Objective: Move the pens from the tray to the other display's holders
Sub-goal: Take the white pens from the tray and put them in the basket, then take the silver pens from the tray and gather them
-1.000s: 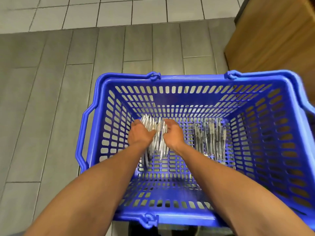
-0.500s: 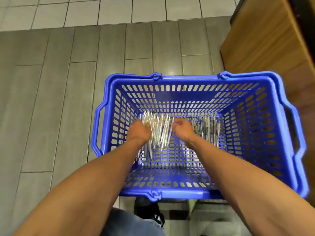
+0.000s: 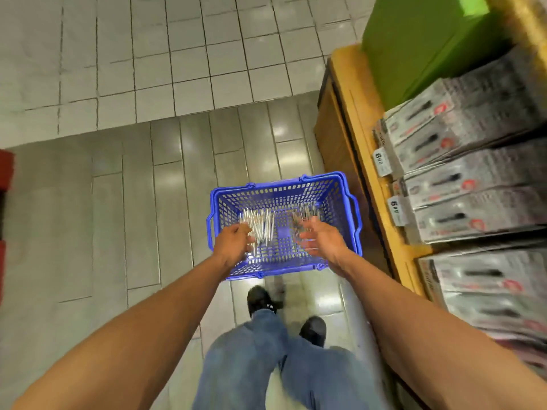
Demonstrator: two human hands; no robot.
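A wooden shelf (image 3: 359,161) with grey boxes (image 3: 461,184) stands to the right of a blue basket (image 3: 284,189) on the floor. The left hand (image 3: 233,242) curls round a bunch of pens (image 3: 260,224) — they fan out over the basket. The right hand (image 3: 321,239) is blurry — fingers spread, palm up, with a few pens across them. I cannot tell if it grips them.

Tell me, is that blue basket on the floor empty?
No. The blue basket holds two bunches of pens on its bottom, one toward each side. Motion blur hides how many.
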